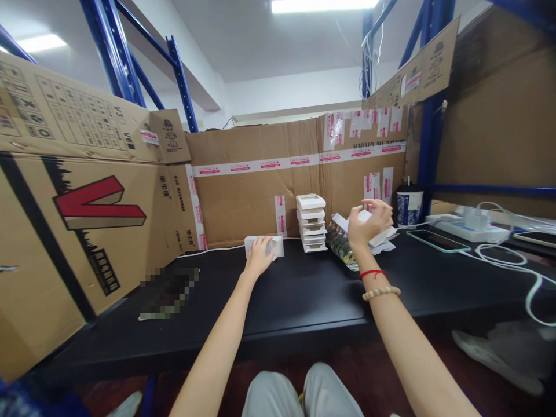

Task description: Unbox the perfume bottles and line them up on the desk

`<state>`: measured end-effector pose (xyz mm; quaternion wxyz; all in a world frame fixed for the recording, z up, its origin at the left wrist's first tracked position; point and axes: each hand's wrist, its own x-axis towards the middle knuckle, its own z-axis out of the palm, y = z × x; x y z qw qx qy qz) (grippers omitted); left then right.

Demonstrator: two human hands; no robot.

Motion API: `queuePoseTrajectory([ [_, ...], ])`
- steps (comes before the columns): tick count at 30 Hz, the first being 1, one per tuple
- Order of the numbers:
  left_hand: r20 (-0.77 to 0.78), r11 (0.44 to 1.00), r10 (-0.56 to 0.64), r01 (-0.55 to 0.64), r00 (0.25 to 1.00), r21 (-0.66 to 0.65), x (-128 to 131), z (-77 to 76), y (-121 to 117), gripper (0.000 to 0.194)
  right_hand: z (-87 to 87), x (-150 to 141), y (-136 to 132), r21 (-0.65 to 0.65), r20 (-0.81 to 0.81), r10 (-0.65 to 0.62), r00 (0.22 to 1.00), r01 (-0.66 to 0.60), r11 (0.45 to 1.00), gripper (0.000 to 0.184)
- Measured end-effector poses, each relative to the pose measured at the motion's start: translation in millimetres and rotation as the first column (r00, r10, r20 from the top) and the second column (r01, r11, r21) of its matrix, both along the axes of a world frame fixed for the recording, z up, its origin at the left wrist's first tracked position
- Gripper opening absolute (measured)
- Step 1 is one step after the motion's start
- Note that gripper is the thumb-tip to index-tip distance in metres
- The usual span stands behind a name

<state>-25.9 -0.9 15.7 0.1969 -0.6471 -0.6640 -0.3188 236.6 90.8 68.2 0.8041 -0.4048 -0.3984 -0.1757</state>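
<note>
On the black table, my left hand (259,255) is closed around a small white box (251,244) that lies near the cardboard wall. My right hand (372,223) is raised over a heap of white paper pieces (383,242), its fingers curled about a white paper piece (364,215). Beneath and left of that hand sits a shiny plastic bag (343,246) with dark and yellowish contents, partly covered by the papers. Between my hands stands a stack of several white boxes (311,223), not touched by either.
Cardboard panels (256,179) wall the table's back and left side. A dark cup (409,205), a phone (438,240), a power strip (478,229) and loose white cables (506,255) lie at the right. A pixelated flat item (169,292) is at the left.
</note>
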Motion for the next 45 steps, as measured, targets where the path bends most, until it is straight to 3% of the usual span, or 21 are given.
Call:
queuePoseTrajectory([
  [4,0.003,0.999,0.001,-0.002,1.000,0.040,6.0,3.6,-1.8,0.039,-2.8,-22.1,-8.8,0.018,0.342,0.112,0.933,-0.126,0.992,0.006],
  [8,0.053,0.982,0.175,-0.171,0.983,-0.081,7.2,4.6,-7.2,0.057,-9.5,-43.9,-23.7,-0.244,0.576,0.366,0.731,-0.273,0.930,0.012],
  [10,0.033,0.967,0.213,-0.205,0.977,-0.154,5.7,5.9,-10.8,0.064,-14.2,-53.2,-31.0,-0.385,0.617,0.485,0.620,-0.300,0.873,0.014],
  [13,-0.005,0.965,0.215,-0.214,0.977,-0.150,3.5,9.4,-15.4,0.065,-23.3,-64.7,-37.2,-0.569,0.625,0.654,0.425,-0.326,0.755,0.021],
  [16,-0.016,0.971,0.199,-0.200,0.980,-0.128,3.5,11.7,-17.5,0.061,-34.1,-72.9,-36.6,-0.717,0.581,0.787,0.208,-0.326,0.616,0.046],
  [19,-0.006,0.977,0.178,-0.178,0.984,-0.120,5.3,10.5,-17.1,0.061,-43.4,-77.6,-31.8,-0.782,0.538,0.837,0.101,-0.311,0.540,0.066],
  [23,0.023,0.991,0.052,-0.048,0.998,-0.121,8.9,9.2,-15.9,0.058,-48.1,-79.2,-27.4,-0.812,0.504,0.860,0.082,-0.295,0.504,0.074],
  [29,0.014,0.987,-0.119,0.120,0.993,-0.108,19.8,15.1,-15.8,0.038,-43.5,-77.9,-36.6,-0.838,0.478,0.876,0.062,-0.268,0.476,0.062],
  [33,0.004,0.986,-0.151,0.151,0.988,-0.069,23.0,14.6,-15.5,0.038,-41.4,-77.5,-38.9,-0.831,0.489,0.853,0.180,-0.200,0.519,0.039],
  [35,0.041,0.999,-0.039,0.040,0.998,-0.026,18.5,12.3,-15.2,0.042,-41.7,-77.2,-36.5,-0.831,0.492,0.842,0.223,-0.168,0.530,0.030],
  [38,0.167,0.960,0.274,-0.279,0.947,0.009,2.7,7.4,-15.2,0.048,-42.6,-76.5,-32.2,-0.835,0.490,0.838,0.238,-0.149,0.530,0.025],
  [42,0.298,0.736,0.644,-0.677,0.705,0.012,-25.6,1.9,-19.1,0.058,-42.5,-75.2,-29.8,-0.839,0.488,0.839,0.240,-0.138,0.527,0.023],
  [45,0.280,0.669,0.717,-0.743,0.638,-0.022,-41.9,2.4,-24.3,0.052,-41.9,-74.5,-29.7,-0.839,0.491,0.840,0.232,-0.136,0.527,0.021],
])
